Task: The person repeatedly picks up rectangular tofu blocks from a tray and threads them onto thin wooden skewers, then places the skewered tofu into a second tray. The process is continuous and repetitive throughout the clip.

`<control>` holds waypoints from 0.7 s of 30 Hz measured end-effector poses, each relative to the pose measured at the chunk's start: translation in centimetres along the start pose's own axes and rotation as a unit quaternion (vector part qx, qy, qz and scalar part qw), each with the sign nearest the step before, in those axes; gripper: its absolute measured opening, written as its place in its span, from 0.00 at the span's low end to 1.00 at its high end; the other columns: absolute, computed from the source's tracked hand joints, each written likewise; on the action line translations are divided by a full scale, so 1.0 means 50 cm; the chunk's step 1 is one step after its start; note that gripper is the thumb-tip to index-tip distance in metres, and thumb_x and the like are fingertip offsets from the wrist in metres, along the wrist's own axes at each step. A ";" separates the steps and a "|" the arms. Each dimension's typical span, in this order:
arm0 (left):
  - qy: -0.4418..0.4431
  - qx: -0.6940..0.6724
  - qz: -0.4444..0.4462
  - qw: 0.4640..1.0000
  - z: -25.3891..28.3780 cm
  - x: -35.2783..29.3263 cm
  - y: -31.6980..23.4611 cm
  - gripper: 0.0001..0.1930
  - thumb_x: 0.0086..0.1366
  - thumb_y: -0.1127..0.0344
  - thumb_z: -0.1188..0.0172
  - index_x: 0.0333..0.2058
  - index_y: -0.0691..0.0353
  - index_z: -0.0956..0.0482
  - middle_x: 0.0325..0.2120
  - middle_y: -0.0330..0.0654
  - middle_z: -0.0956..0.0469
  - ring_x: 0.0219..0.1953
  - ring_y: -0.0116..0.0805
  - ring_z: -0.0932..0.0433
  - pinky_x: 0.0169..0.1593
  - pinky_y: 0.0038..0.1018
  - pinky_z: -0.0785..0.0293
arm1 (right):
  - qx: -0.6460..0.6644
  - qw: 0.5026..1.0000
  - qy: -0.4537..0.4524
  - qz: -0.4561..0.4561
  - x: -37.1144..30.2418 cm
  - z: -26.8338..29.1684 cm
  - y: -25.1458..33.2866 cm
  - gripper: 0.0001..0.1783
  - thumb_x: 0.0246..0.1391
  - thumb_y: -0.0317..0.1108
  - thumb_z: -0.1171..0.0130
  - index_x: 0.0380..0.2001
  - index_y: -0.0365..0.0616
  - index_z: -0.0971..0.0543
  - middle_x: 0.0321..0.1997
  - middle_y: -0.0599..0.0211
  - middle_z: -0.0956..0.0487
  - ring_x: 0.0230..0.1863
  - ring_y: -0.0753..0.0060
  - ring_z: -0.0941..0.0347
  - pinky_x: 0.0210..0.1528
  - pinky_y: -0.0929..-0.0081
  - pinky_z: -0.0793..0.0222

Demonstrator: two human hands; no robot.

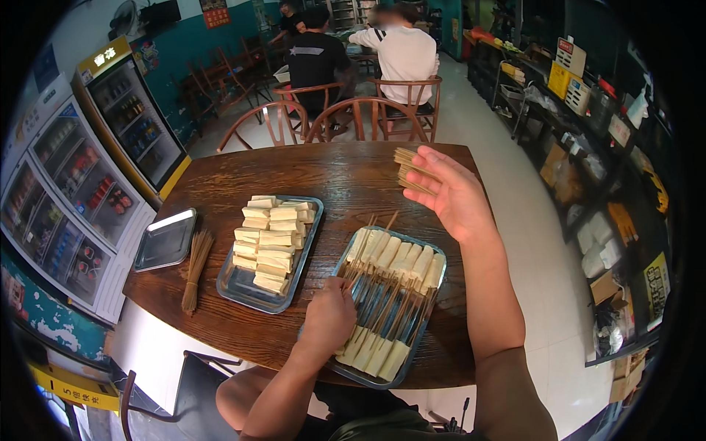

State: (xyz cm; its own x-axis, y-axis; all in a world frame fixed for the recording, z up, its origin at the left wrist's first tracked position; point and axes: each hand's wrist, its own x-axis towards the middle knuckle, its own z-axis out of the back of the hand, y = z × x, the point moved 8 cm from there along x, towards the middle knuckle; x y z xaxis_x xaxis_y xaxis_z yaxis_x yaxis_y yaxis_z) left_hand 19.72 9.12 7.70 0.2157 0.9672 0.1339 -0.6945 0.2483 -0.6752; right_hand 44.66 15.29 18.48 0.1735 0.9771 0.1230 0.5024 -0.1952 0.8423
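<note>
My right hand [457,192] is raised over the table's far right side, its fingers wrapped around a bundle of thin bamboo skewers [407,167]. Lower down, my left hand [329,316] is closed at the left edge of a metal tray [419,339], and a few skewers [370,241] stick up out of its grip. Two rows of pale tofu-skin rolls lie in that tray: a far row [403,257] and a near row [373,354]. Sticks from the rolls meet across the tray's middle. Just left, a second tray [239,285] bears stacked pale rolls [273,239] without sticks.
Left on the wooden table [353,173] are a tied skewer bundle [195,275] and a shallow metal tray [166,239]. Wooden chairs [365,117] stand at the far edge; people sit beyond. Drink fridges [73,191] line the left, loaded shelves [581,162] the right.
</note>
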 end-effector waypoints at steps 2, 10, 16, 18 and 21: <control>0.016 0.028 0.001 0.999 -0.001 -0.005 -0.015 0.11 0.68 0.67 0.47 0.44 0.68 0.27 0.31 0.59 0.18 0.35 0.62 0.19 0.41 0.51 0.23 | 0.000 1.000 0.003 -0.004 -0.002 -0.003 -0.002 0.24 0.64 0.38 0.40 0.58 0.37 0.27 0.53 0.62 0.23 0.52 0.62 0.25 0.53 0.56 0.24; -0.033 0.073 -0.038 0.996 0.066 -0.047 -0.012 0.09 0.71 0.65 0.49 0.42 0.63 0.22 0.29 0.53 0.18 0.33 0.52 0.19 0.39 0.43 0.23 | -0.035 0.999 0.001 -0.033 -0.002 -0.021 -0.029 0.22 0.64 0.38 0.41 0.57 0.39 0.25 0.50 0.64 0.24 0.46 0.64 0.25 0.48 0.61 0.23; -0.209 -0.305 0.050 0.928 0.191 -0.093 0.171 0.14 0.78 0.60 0.55 0.43 0.64 0.25 0.21 0.31 0.32 0.24 0.20 0.36 0.29 0.20 0.37 | -0.149 0.988 0.029 -0.024 -0.004 -0.057 -0.088 0.16 0.65 0.39 0.41 0.50 0.41 0.22 0.44 0.67 0.22 0.40 0.74 0.25 0.42 0.71 0.24; -0.277 -0.438 0.071 0.852 0.191 -0.103 0.276 0.12 0.79 0.61 0.56 0.43 0.63 0.29 0.21 0.28 0.37 0.22 0.16 0.42 0.26 0.17 0.43 | -0.231 0.967 0.102 -0.031 -0.011 -0.136 -0.140 0.14 0.63 0.36 0.40 0.49 0.42 0.22 0.41 0.69 0.21 0.38 0.77 0.25 0.40 0.78 0.25; -0.332 -0.446 0.070 0.828 0.198 -0.123 0.342 0.09 0.78 0.62 0.55 0.42 0.61 0.32 0.22 0.28 0.38 0.22 0.15 0.44 0.26 0.16 0.46 | -0.455 0.843 0.286 0.032 -0.021 -0.278 -0.252 0.15 0.60 0.39 0.36 0.47 0.44 0.19 0.40 0.69 0.18 0.41 0.75 0.23 0.45 0.74 0.25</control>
State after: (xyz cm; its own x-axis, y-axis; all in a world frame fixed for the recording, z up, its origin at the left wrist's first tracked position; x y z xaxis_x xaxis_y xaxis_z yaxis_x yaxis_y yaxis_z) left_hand -0.29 7.92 2.51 -0.4551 0.8723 0.1790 0.1654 0.2803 -0.9456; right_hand 26.38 17.90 15.04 -0.3918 0.8986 0.1976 -0.3947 -0.3582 0.8461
